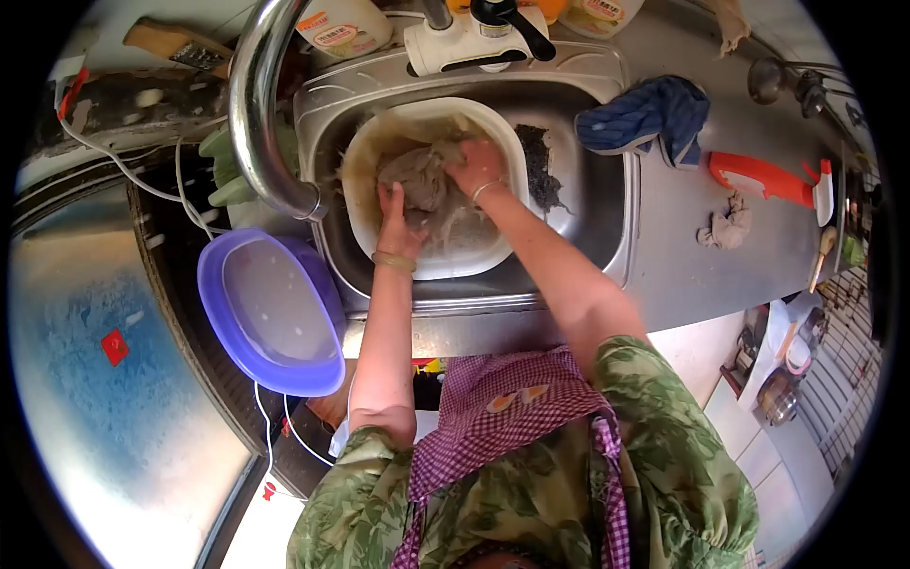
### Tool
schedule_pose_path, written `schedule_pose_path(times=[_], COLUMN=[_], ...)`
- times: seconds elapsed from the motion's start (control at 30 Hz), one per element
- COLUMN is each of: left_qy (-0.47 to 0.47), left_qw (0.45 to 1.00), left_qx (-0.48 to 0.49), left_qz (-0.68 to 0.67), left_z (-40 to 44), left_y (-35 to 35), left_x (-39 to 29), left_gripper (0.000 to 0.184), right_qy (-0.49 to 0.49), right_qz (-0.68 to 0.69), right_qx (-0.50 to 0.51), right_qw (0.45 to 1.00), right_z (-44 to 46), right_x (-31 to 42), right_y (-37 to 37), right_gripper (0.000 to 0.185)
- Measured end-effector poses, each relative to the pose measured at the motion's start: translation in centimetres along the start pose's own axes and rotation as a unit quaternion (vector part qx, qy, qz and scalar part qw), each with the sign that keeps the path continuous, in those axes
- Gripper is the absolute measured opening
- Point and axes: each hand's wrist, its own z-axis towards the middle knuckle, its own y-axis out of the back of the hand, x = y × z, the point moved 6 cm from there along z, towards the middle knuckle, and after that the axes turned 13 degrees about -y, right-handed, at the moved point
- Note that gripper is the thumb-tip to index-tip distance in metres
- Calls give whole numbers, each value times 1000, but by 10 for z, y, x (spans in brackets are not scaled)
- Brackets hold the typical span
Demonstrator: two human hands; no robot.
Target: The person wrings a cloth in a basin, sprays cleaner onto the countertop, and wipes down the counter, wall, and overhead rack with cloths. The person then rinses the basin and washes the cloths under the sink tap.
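Observation:
A white basin (519, 204) holding murky water stands inside the metal sink (611, 223). In the water is a wet grey-brown cloth (414, 178). My left hand (398, 226) holds the cloth's lower left side, thumb pointing up along it. At the cloth's upper right, my right hand (477, 166) has its fingers curled round a bunched part. A yellowish bangle is on my left wrist and a thin bracelet on my right. The curved metal faucet (248, 123) rises at the left of the sink.
A purple basin (218, 322) sits left of the sink. Dark mesh (540, 171) lies in the sink beside the white basin. On the counter (664, 256) are a blue cloth (654, 114), a red spray bottle (763, 178) and a crumpled rag (728, 226). Bottles (343, 27) stand behind the sink.

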Motion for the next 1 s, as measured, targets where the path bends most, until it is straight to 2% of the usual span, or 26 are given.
schedule_pose_path(times=[0.03,0.07,0.1,0.13,0.17,0.2,0.27,0.3,0.37,0.47,0.53,0.6,0.63,0.7,0.77,0.8,0.83,0.9,0.93,0.97,1.0], left_qy=[17,37,62,95,115,121,114,110,96,84,74,64,55,9,-47,-88,-56,25,72,124,165], left_qw=[999,995,982,961,947,944,957,963,972,977,980,984,986,993,995,995,997,996,993,985,972], left_qx=[22,43,84,122,150,157,121,99,56,25,15,3,3,13,34,24,49,80,90,90,82], left_qz=[-42,-83,-158,-228,-261,-264,-239,-226,-206,-194,-182,-168,-156,-121,-81,-46,-25,-14,-26,-82,-144], left_z=[6,13,12,12,11,5,-16,-27,-46,-48,-43,-39,-39,-42,-36,-24,-12,-13,-22,-32,-37], left_y=[2,4,-7,-18,-25,-27,-16,-13,-10,-11,-22,-31,-36,-43,-49,-36,-32,-21,-14,-36,-41], left_x=[7,14,17,21,19,12,-1,-5,-6,-4,-5,-8,-9,-19,-33,-32,-18,-9,-10,-11,-11], left_gripper=[87,85,81,78,75,73,68,66,61,54,50,45,43,42,46,57,61,69,74,80,84], right_qy=[29,36,154,165,110,241,310,304,328,170,44,-63,-102,-36,-71,-92,-54,22,87,118,139], right_qz=[-34,-13,105,239,193,213,166,158,190,147,203,283,333,226,176,153,130,91,233,366,251], right_qx=[-17,172,148,224,356,188,94,115,93,50,-54,-26,57,110,73,54,-2,-98,25,163,157], right_qw=[999,984,971,930,908,928,932,932,921,973,977,957,936,967,979,982,990,991,968,908,945], right_z=[-3,-7,-26,-45,-78,-91,-137,-149,-166,-150,-114,-74,-42,-18,-16,-16,-14,-12,-28,-47,-67], right_x=[5,24,41,55,86,82,114,123,131,123,97,59,40,17,7,4,7,1,16,30,50], right_y=[-12,-18,-8,0,39,10,44,47,60,38,5,-1,10,23,44,45,43,-9,-10,-10,4], right_gripper=[52,60,67,71,68,61,45,41,39,30,34,40,41,48,53,56,58,60,56,52,45])
